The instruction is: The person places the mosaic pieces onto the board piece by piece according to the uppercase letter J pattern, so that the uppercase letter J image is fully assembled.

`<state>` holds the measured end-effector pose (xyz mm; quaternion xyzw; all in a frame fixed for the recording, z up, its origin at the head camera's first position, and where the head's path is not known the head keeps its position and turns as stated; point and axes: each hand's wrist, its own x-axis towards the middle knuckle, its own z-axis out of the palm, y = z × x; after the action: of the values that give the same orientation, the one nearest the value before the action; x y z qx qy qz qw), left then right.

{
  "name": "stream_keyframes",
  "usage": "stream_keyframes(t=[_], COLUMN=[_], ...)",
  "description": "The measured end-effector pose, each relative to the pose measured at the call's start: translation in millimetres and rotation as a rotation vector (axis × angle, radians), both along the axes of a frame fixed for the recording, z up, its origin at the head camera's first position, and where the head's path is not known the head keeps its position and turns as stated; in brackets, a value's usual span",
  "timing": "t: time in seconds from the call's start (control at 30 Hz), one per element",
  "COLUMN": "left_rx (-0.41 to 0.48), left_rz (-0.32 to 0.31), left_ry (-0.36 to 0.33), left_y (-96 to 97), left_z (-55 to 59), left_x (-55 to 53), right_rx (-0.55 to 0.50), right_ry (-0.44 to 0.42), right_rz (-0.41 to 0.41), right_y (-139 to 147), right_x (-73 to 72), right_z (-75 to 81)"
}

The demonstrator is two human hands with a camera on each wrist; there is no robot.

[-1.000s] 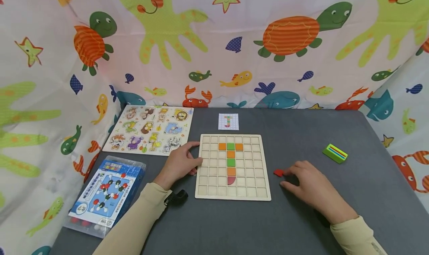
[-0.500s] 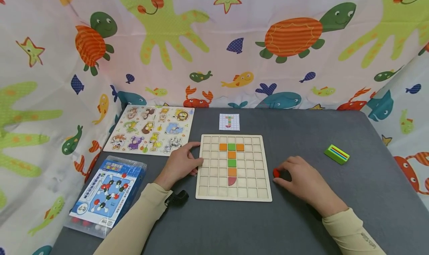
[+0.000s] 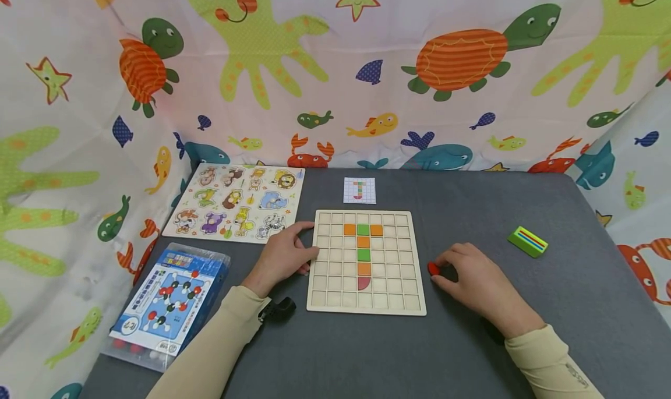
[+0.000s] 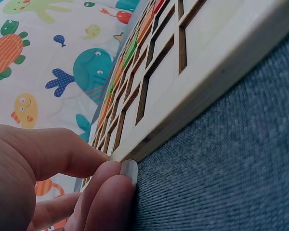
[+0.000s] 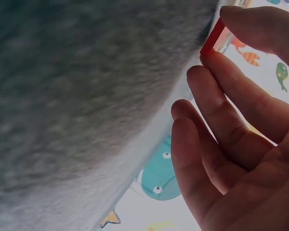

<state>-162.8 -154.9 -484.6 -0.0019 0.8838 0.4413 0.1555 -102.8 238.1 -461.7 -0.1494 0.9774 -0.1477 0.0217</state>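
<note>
A square wooden grid board (image 3: 390, 299) lies on the dark table, with orange and green square tiles and one pinkish-red quarter-round tile (image 3: 363, 283) in its cells. At its left edge, my left hand (image 3: 283, 254) grips the rim; the left wrist view has thumb and finger right at the board's wooden side (image 4: 202, 91). To the right of the board, my right hand (image 3: 474, 279) pinches a small red tile (image 3: 433, 268) between thumb and index finger. In the right wrist view this red tile (image 5: 213, 38) appears edge-on, the other fingers loosely curled.
A small pattern card (image 3: 359, 190) lies behind the board. An animal puzzle board (image 3: 230, 204) and a bagged molecule-model set (image 3: 162, 306) are on the left. At the right sits a green block with coloured stripes (image 3: 528, 242). A printed cloth (image 3: 335, 67) hangs behind.
My right hand has taken hold of the red tile, tipped it up from the table and shifted slightly left towards the board. The left hand stays at the board's edge.
</note>
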Motion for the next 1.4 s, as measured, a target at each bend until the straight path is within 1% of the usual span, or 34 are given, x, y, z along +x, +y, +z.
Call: stream_keyframes(t=[0.1,0.2,0.3,0.53,0.67,0.77,0.9,1.07,1.4], left_rx=[-0.005,-0.006,-0.002,0.0,0.007,0.007,0.0,-0.006,0.002], left_rz=[0.002,0.0,-0.004,-0.003,0.001,0.002,0.0,-0.007,0.004], left_ry=[0.003,0.009,0.012,0.006,0.001,0.003,0.01,0.008,0.009], left_y=[0.2,0.0,-0.1,-1.0,-1.2,-1.2,-0.9,1.1,-0.1], left_z=[-0.1,-0.1,0.3,-2.4,-1.9,-1.3,-1.7,-2.3,-0.2], left_x=[-0.2,-0.1,0.4,-0.1,-0.1,0.0,0.1,-0.4,0.1], right_rx=[-0.008,-0.015,-0.022,-0.032,-0.052,-0.074,-0.068,-0.048,-0.05], right_ry=[0.008,0.022,0.038,0.126,0.135,0.138,0.121,0.103,0.148], right_rz=[0.006,0.034,0.081,0.251,0.308,0.331,0.342,0.335,0.361], right_y=[-7.3,-20.9,-40.6,-95.0,-121.6,-135.2,-144.4,-145.3,-142.6], right_x=[-1.2,-2.8,-4.1,-4.9,-4.4,-4.6,-4.4,-3.1,-5.0], right_z=[4.2,7.1,7.7,7.0,8.0,9.3,9.1,5.1,2.5])
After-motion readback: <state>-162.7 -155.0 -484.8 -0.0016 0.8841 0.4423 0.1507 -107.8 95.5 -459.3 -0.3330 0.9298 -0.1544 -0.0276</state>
